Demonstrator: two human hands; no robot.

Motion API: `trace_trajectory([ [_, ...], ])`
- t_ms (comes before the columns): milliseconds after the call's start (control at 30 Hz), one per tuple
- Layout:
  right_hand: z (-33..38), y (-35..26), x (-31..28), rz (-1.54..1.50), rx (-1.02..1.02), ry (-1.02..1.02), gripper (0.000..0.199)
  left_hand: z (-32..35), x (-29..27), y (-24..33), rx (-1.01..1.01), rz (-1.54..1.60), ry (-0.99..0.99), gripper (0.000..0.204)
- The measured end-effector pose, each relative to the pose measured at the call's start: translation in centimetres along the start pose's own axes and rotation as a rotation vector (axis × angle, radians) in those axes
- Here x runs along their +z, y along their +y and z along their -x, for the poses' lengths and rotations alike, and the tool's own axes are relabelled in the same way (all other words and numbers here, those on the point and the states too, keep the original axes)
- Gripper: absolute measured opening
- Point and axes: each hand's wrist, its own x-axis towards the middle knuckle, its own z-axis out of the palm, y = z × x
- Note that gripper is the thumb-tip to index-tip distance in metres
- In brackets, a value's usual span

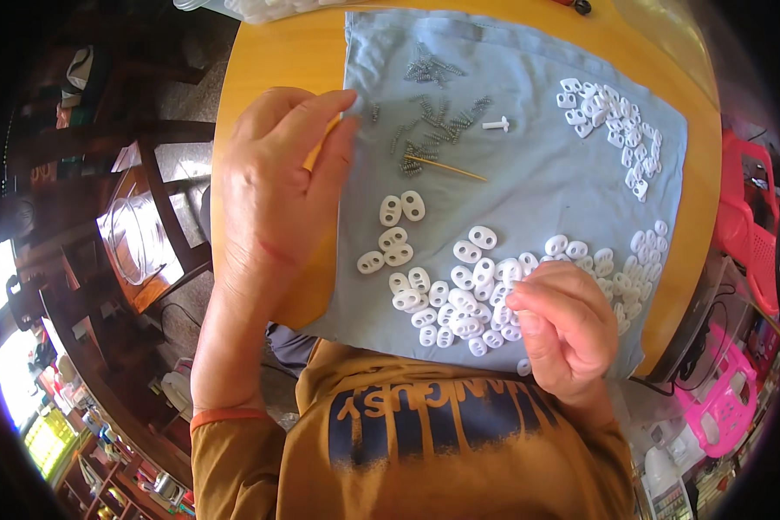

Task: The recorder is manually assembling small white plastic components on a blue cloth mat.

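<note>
My left hand [290, 165] is raised over the left edge of the blue-grey cloth, thumb and forefinger brought close together. A small pale bit shows at their tips, too small to name. At the lower right, my right hand [572, 325] has curled fingers pinching a white oval plastic piece [512, 271] above a heap of similar two-hole pieces [464, 301]. Dark coil springs [438, 121] lie in loose piles near my left hand. A thin wooden stick [451, 166] touches the lower springs, and a white T-shaped plastic part [496, 125] rests to their right.
The cloth [511, 186] covers much of a round yellow-brown table [273, 56]. Small white angular pieces [611, 117] are scattered at its far right, with more ovals [646, 251] below. Pink plastic chairs [745, 221] stand at the right, and a bag of white items [273, 7] at the back.
</note>
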Motion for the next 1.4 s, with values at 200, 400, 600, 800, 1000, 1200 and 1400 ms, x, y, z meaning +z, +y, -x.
trace_trajectory([
  [200, 0.0, 0.2, -0.2, 0.010, 0.001, 0.000, 0.023, 0.4, 0.7, -0.8, 0.284, -0.186, 0.007, 0.021],
  [400, 0.0, 0.3, -0.2, 0.005, 0.013, -0.024, 0.023, 0.6, 0.9, -0.8, 0.275, -0.196, 0.072, 0.018],
  [600, 0.1, 0.4, -0.2, 0.008, 0.008, -0.024, 0.024, -0.8, 1.7, -0.2, 0.239, -0.211, 0.035, 0.016],
  [800, 0.3, 0.5, -0.1, 0.016, -0.015, 0.004, 0.026, -1.1, 1.5, -0.1, 0.314, -0.220, -0.009, 0.013],
  [1000, 0.2, 0.6, 0.0, 0.017, -0.036, 0.004, 0.027, -1.2, 1.7, -0.6, 0.314, -0.261, 0.021, 0.011],
  [1200, 0.2, 0.4, 0.0, 0.025, -0.043, 0.009, 0.028, 0.1, -1.0, -0.5, 0.142, -0.158, 0.135, 0.012],
  [1400, 0.1, 0.4, 0.3, 0.035, -0.040, -0.006, 0.026, 1.4, -2.7, -2.3, -0.030, -0.028, 0.095, 0.013],
])
